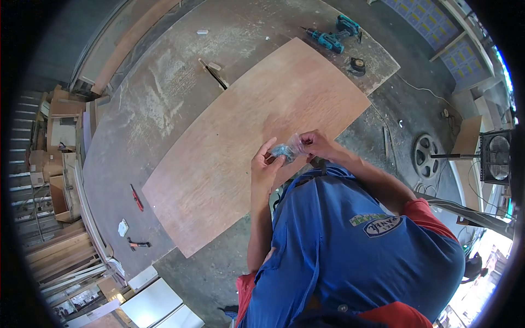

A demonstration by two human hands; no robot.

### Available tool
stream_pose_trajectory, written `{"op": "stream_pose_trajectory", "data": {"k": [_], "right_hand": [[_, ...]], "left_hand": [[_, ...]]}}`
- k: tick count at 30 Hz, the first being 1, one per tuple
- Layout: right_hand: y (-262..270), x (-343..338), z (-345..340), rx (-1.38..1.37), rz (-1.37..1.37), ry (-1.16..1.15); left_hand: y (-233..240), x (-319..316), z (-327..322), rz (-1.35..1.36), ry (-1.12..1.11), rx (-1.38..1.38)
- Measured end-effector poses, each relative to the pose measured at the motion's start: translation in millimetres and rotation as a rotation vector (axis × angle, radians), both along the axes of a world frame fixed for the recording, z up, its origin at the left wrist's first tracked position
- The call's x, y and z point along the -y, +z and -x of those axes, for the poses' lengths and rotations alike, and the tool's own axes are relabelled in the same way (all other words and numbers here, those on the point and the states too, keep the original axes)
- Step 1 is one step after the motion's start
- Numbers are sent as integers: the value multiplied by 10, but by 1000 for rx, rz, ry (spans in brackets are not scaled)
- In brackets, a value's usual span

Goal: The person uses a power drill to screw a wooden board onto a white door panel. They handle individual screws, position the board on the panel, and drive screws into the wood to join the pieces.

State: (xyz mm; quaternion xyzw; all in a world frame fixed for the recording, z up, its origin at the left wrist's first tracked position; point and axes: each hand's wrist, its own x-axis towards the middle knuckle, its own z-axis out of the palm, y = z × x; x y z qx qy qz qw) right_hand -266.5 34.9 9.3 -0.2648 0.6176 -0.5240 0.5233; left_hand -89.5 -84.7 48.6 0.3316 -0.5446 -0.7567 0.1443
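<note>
My left hand (pixel 266 164) holds the lower end of a small clear plastic bag (pixel 283 151) with bluish small pieces inside, too small to name. Thumb and fingers of my right hand (pixel 315 144) pinch the bag's other end. Both hands are above the near edge of a large reddish plywood sheet (pixel 229 147), which lies on a worn grey worktable (pixel 156 94). Past the sheet's far right corner rest a teal cordless drill (pixel 328 40), a second teal power tool (pixel 348 25) partly overlapping it, and a black tape measure (pixel 357 64).
On the worktable's left part lie a red-handled tool (pixel 137 200), a hammer (pixel 138 244) and a small white piece (pixel 123 227). A dark slim strip (pixel 214 74) touches the sheet's far edge. Right of me stand a wheel-like base (pixel 428 156) and a fan (pixel 498 158); boards (pixel 61 250) are stacked left.
</note>
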Motion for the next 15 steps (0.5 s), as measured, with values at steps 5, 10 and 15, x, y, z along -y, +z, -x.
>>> {"op": "stream_pose_trajectory", "data": {"k": [5,10,15], "right_hand": [[92,-2,-11,-168,37,98],[386,19,0,-861,342,245],[765,-62,-54,-985,233,284]], "left_hand": [[-124,21,-73,-78,25,-81],[-283,1,-118,-106,14,-162],[-330,-84,-29,47,-65,-234]]}}
